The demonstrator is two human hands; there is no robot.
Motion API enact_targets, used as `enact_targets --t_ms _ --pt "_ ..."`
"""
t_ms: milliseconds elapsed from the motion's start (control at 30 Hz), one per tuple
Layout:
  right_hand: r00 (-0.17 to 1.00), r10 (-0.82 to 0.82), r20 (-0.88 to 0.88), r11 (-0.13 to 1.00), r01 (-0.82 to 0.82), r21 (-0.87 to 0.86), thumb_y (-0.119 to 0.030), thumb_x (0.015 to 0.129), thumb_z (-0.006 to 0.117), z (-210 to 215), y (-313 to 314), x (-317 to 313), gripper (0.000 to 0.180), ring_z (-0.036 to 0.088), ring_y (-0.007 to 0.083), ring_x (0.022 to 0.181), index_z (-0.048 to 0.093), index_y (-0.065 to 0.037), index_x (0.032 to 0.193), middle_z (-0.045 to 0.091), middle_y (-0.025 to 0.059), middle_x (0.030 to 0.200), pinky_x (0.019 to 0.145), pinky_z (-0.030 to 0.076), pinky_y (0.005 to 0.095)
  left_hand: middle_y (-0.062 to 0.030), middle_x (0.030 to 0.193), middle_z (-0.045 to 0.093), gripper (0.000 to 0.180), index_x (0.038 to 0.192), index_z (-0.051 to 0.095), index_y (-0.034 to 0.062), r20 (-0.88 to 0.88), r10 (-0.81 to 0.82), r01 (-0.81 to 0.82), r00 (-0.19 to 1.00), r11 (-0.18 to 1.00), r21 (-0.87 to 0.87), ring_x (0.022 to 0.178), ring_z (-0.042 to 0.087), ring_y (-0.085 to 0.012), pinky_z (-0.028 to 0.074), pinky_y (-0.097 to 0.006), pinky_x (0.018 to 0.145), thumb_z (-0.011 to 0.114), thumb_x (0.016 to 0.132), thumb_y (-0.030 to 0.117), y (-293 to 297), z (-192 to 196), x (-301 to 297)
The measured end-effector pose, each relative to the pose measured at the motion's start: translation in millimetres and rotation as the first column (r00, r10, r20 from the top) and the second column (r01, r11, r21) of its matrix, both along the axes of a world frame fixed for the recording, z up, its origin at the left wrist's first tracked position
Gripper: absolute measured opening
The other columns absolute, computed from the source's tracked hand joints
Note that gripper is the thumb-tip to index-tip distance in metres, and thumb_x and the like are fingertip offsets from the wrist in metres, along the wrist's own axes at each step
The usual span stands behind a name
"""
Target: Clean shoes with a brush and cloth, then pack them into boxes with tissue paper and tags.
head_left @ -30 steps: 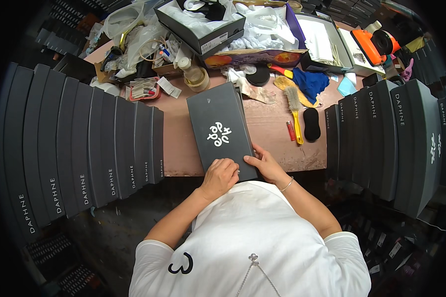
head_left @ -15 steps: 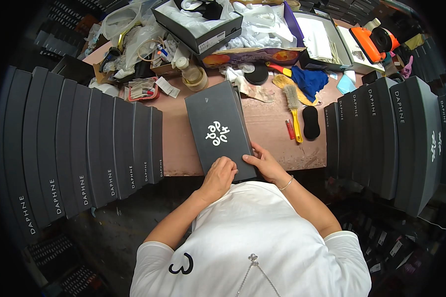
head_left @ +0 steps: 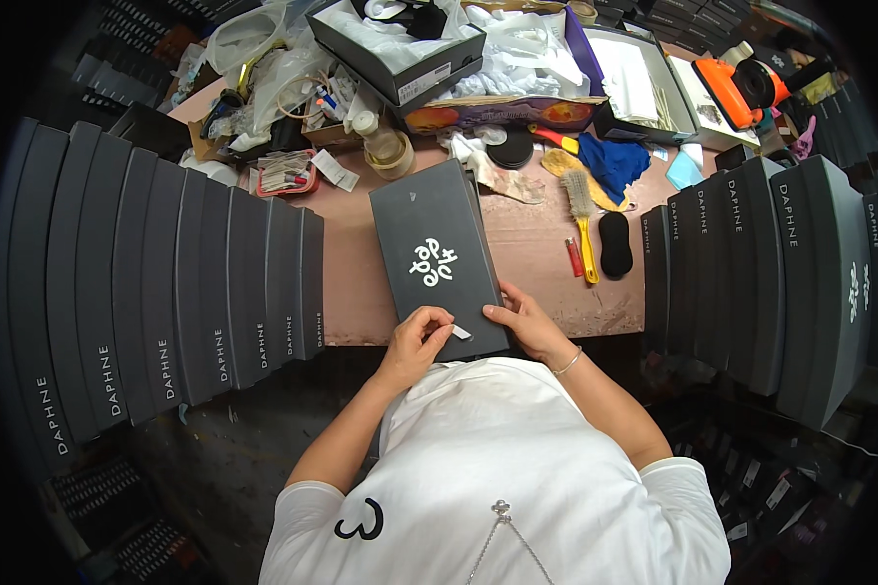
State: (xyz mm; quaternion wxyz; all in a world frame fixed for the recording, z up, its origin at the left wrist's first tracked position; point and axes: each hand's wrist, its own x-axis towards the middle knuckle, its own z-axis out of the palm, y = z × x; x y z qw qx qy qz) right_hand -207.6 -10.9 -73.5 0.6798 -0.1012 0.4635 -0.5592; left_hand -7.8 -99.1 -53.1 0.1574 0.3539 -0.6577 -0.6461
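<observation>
Dark grey shoe box with a white emblem on its lid, lying lengthwise on the brown counter, near end at the counter's near edge. Matte lid, clean, closed, corners square; a small white label at the near end, only partly stuck as far as can be told.

Left hand at the near end of the box, grip narrow, thumb and forefinger pinched on the white label. Right hand flat on the near right corner of the box, grip open, fingers spread, steadying rather than holding.

Step in hand, by the look of it: sticking the label onto the end of the box. Next move likely calling for a square set of the label, then a firm press along it, with the box held still.

Further out: a row of matching grey boxes standing on edge at the left, another row at the right. To the right of the box, a yellow-handled brush, a red lighter, a black oval pad. At the far side, an open box with white paper, blue cloth, an orange tool.
</observation>
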Motion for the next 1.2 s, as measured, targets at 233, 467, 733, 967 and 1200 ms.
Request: enact_targets --t_ms 233,467,733,967,1200 --pt "1.0 -0.011 0.008 1.0 0.011 -0.016 -0.005 0.087 0.064 -6 2 0 0.059 0.058 0.0171 0.104 0.036 0.002 0.138 0.059 0.0126 0.116 0.089 0.049 0.0288 -0.0079 0.102 0.055 0.024 0.105 0.062 -0.0006 0.155 0.036 0.024 0.987 0.931 -0.364 0.082 0.058 -0.0149 0.048 -0.025 0.07 0.068 0.082 0.002 7 7 4" --pt "1.0 -0.007 0.003 1.0 0.008 -0.017 -0.004 0.087 0.063 -2 2 1 0.058 0.058 0.0169 0.104 0.036 0.001 0.139 0.059 0.0122 0.116 0.089 0.049 0.0292 -0.0103 0.099 0.058 0.021 0.099 0.066 0.0004 0.141 0.057 0.029 0.988 0.84 -0.542 0.075 0.061 -0.0203 0.05 -0.029 0.066 0.07 0.078 0.003 14 -7 4" --pt "1.0 0.004 -0.019 1.0 -0.005 -0.023 -0.004 0.088 0.062 -4 3 0 0.057 0.058 0.0173 0.104 0.036 0.001 0.138 0.057 0.0127 0.118 0.089 0.049 0.0292 -0.0093 0.092 0.06 0.016 0.092 0.067 0.0007 0.095 0.057 0.007 0.994 0.823 -0.567 0.074 0.062 -0.0193 0.05 -0.028 0.067 0.071 0.077 0.003 17 -13 4" --pt "1.0 0.006 -0.018 0.999 -0.007 -0.032 -0.004 0.087 0.062 -5 3 0 0.057 0.058 0.0173 0.104 0.036 0.001 0.138 0.058 0.0125 0.117 0.088 0.049 0.0288 -0.0087 0.091 0.061 0.013 0.091 0.066 0.0007 0.118 0.217 -0.155 0.969 0.906 -0.394 0.071 0.061 -0.0171 0.048 -0.026 0.063 0.07 0.079 0.004 20 -2 -6" --pt "0.999 0.006 -0.032 0.999 -0.007 -0.036 -0.005 0.088 0.062 -5 3 1 0.056 0.058 0.0171 0.103 0.037 0.001 0.137 0.058 0.0124 0.117 0.087 0.049 0.0282 -0.011 0.086 0.058 0.008 0.088 0.062 -0.0003 0.166 0.125 -0.01 0.978 0.826 -0.564 0.071 0.059 -0.0248 0.048 -0.033 0.062 0.066 0.082 0.005 16 -9 -8"
